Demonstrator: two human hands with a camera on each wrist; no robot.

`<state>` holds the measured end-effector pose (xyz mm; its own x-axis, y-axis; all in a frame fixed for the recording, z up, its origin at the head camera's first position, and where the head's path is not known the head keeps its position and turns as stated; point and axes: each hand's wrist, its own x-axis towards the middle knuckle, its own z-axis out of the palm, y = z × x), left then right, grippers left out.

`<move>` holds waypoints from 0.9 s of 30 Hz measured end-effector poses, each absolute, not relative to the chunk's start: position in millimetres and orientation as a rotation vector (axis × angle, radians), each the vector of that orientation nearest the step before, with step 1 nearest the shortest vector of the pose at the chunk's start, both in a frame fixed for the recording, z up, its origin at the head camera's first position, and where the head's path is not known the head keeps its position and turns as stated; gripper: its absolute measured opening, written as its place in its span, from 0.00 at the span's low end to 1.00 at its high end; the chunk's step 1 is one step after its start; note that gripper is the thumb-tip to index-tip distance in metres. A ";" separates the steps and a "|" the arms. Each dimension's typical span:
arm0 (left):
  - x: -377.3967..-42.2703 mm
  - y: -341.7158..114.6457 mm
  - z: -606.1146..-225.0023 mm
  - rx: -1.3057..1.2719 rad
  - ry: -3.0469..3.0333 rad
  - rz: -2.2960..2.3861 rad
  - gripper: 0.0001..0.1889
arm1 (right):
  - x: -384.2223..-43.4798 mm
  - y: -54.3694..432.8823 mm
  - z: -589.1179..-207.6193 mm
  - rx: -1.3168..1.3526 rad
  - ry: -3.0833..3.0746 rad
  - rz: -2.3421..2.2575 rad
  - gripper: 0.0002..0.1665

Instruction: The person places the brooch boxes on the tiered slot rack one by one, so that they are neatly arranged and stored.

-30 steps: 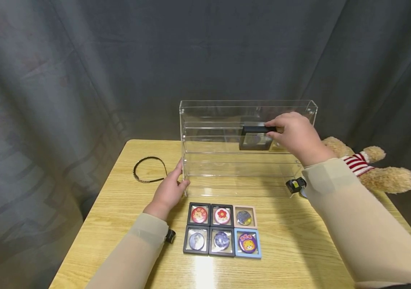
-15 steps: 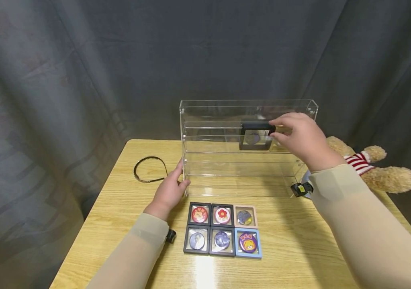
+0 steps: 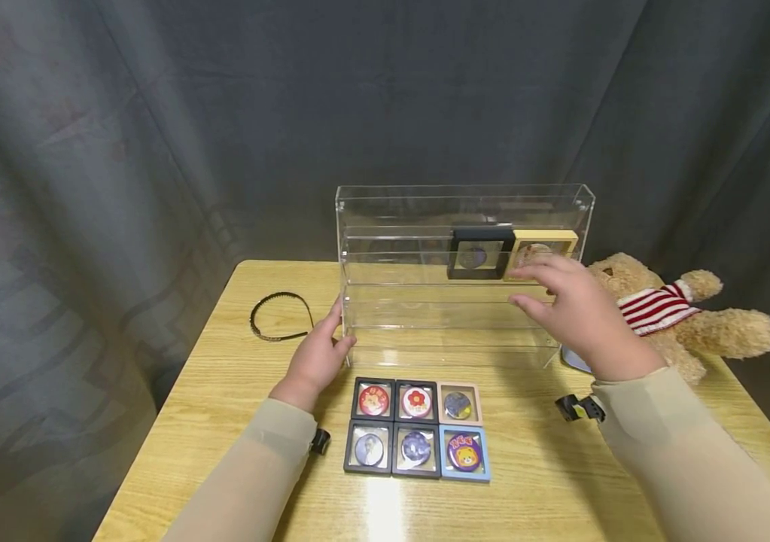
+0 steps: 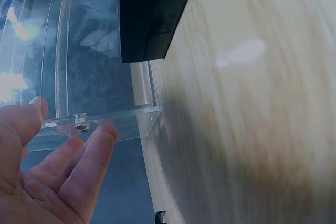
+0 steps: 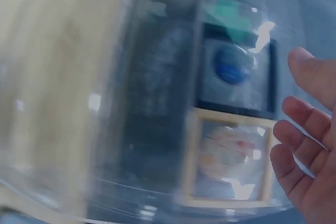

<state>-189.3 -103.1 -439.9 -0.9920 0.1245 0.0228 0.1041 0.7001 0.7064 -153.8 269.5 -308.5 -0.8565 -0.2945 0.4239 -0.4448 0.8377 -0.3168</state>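
Note:
A clear acrylic display shelf with several tiers stands on the table. My left hand holds its left side edge, fingers along the outside and thumb at the front; the left wrist view shows the fingertips at the clear side panel. On an upper tier at the right, a black-framed badge case and a yellow-framed badge case stand upright side by side. My right hand is in front of them, fingers spread and holding nothing. It partly covers the yellow-framed case in the head view.
Several framed badge cases lie in two rows before the shelf, including a blue-framed case. A dark headband lies at left. A teddy bear lies at right, and a grey curtain hangs behind.
My right hand has let go of the black-framed case, now standing on the tier, and drawn back right and down, uncovering part of the yellow-framed case. The left hand has stayed put.

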 end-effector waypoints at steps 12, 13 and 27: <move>-188.3 -102.8 -439.4 0.188 2.870 1.183 0.44 | -138.1 254.1 -399.1 0.639 -2.759 0.666 0.18; -188.3 -102.8 -439.2 0.193 2.871 1.178 0.44 | -136.9 252.4 -405.0 0.638 -2.779 0.680 0.17; -189.9 -102.7 -440.3 0.195 2.867 1.189 0.45 | -132.3 243.7 -457.0 0.532 -3.043 0.755 0.12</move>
